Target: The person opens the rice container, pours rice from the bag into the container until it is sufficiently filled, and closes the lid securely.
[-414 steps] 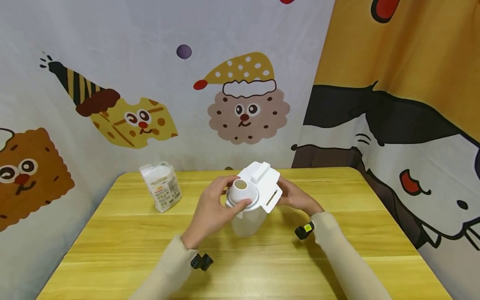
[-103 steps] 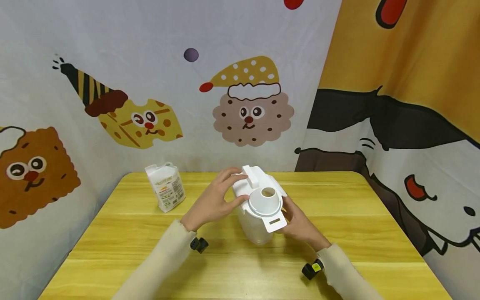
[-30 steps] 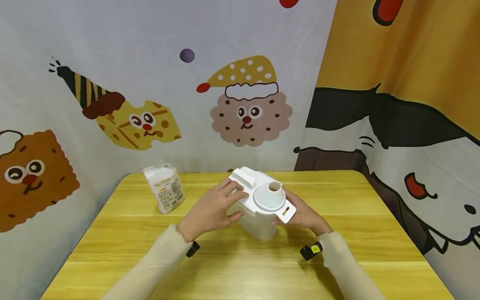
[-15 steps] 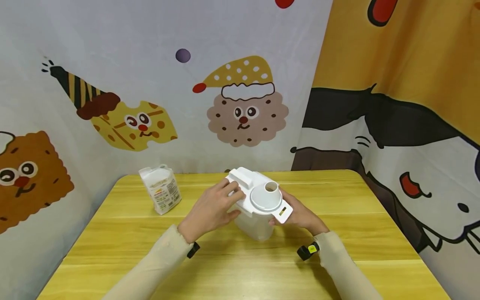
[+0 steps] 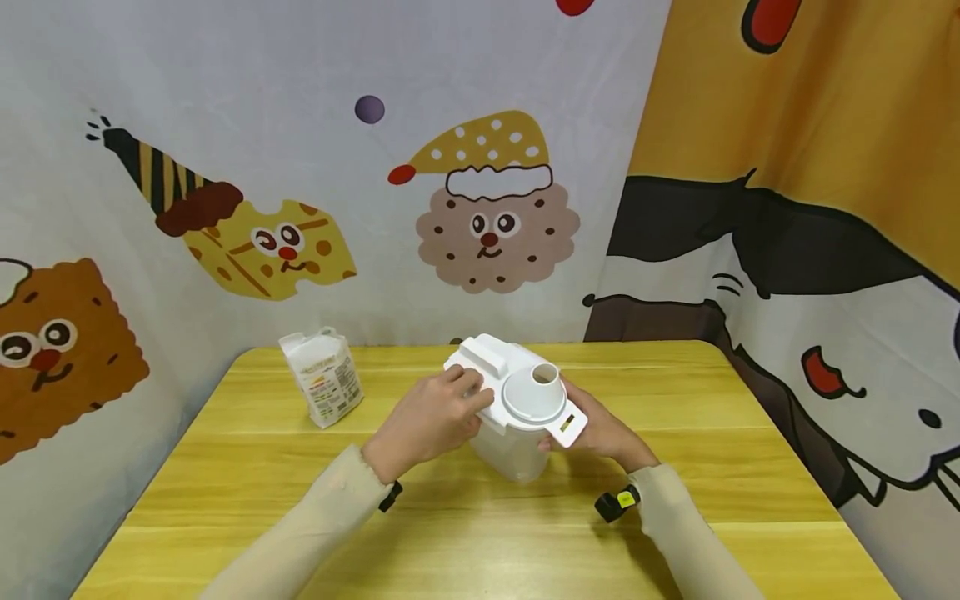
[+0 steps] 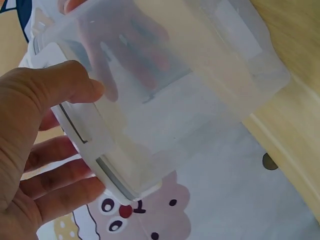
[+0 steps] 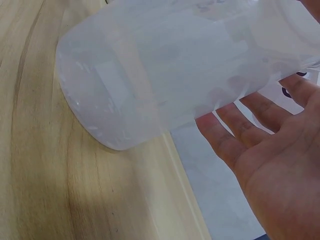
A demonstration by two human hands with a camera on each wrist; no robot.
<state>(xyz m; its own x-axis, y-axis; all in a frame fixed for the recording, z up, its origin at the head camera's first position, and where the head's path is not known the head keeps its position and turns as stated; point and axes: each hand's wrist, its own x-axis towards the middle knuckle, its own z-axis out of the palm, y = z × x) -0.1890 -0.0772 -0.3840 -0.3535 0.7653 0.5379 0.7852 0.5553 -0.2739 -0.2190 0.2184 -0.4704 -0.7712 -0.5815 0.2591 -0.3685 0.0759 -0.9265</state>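
A translucent food storage container (image 5: pixel 510 454) is between my hands over the middle of the table, its base close to or on the wood. Its white lid (image 5: pixel 517 358) is on top, with a raised bar, a round cup-shaped cap (image 5: pixel 534 396) and a slotted tab (image 5: pixel 567 423). My left hand (image 5: pixel 435 412) pinches the lid's left edge; in the left wrist view its thumb (image 6: pixel 75 82) lies on the rim. My right hand (image 5: pixel 606 429) holds the container's right side, where its fingers (image 7: pixel 235 122) bend against the clear wall. The container looks see-through, with no contents visible.
A white printed bag (image 5: pixel 324 379) stands at the table's back left. The wooden table (image 5: pixel 487 542) ends in front of a cartoon-printed curtain (image 5: pixel 300 167). Small black cameras sit on both wrists.
Since the oldest frame the container has turned, bringing its cap and tab from the left to the right front. In the last half second my left fingers have curled in at the lid's edge.
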